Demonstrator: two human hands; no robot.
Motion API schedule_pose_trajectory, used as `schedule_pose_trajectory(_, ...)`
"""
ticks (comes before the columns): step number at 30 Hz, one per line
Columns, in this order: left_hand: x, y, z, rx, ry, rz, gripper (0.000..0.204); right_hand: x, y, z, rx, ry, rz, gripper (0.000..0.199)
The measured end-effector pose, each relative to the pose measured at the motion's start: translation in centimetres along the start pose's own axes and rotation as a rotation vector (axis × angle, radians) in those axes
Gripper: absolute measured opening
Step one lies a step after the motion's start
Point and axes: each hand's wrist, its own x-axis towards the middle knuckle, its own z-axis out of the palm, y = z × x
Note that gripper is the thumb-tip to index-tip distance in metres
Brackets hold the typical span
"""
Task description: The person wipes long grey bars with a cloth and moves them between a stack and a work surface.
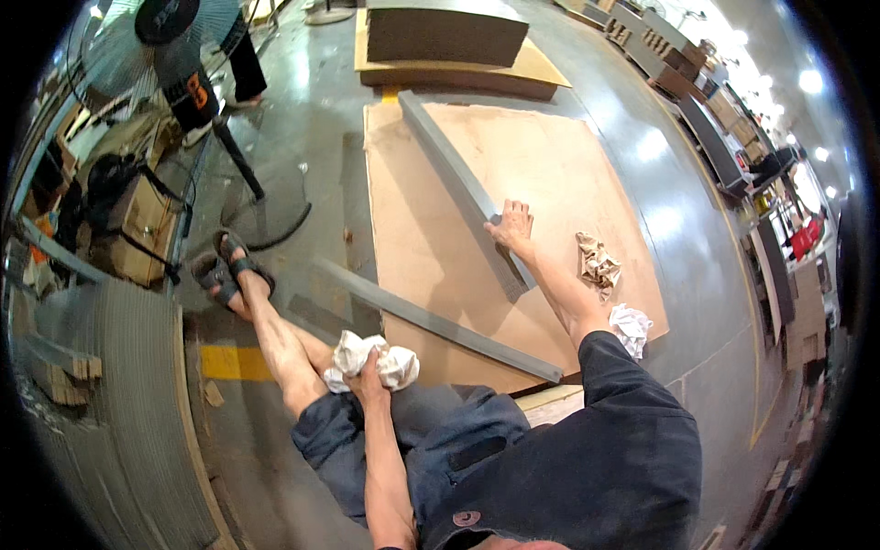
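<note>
My left hand (370, 383) is closed around a crumpled white cloth (396, 367), held over my lap by the knee. My right arm reaches forward, and my right hand (513, 227) grips the edge of a long grey board (449, 174), its thumb on the board's face. That board runs slantwise across a large brown cardboard sheet (568, 165) on the floor. A second long grey board (440, 328) lies nearer me, its right end on the cardboard and its left end past the sheet's edge.
Beside my right forearm lie crumpled brown paper (598, 264) and a white crumpled cloth (631, 328). A stack of grey panels (445, 37) stands beyond the cardboard. At left are a pedestal fan (170, 64), a cardboard box (147, 225), stacked sheets (128, 403) and a person's legs (246, 69).
</note>
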Motion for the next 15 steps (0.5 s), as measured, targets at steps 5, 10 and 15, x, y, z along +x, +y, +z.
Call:
schedule_pose_trajectory(5,-2.5,2.3,1.5,0.002,0.016,0.02,0.055,-0.6,2.6,2.6,0.123,-0.265,0.126,0.066)
schedule_pose_trajectory(10,-2.5,2.2,1.8,0.031,-0.009,0.073,0.057,-0.7,3.2,3.4,0.085,-0.121,0.115,0.056)
schedule_pose_trajectory(15,-0.6,1.6,0.3,-0.034,-0.058,0.063,0.052,-1.8,2.5,-1.3,0.297,-0.051,0.03,0.054)
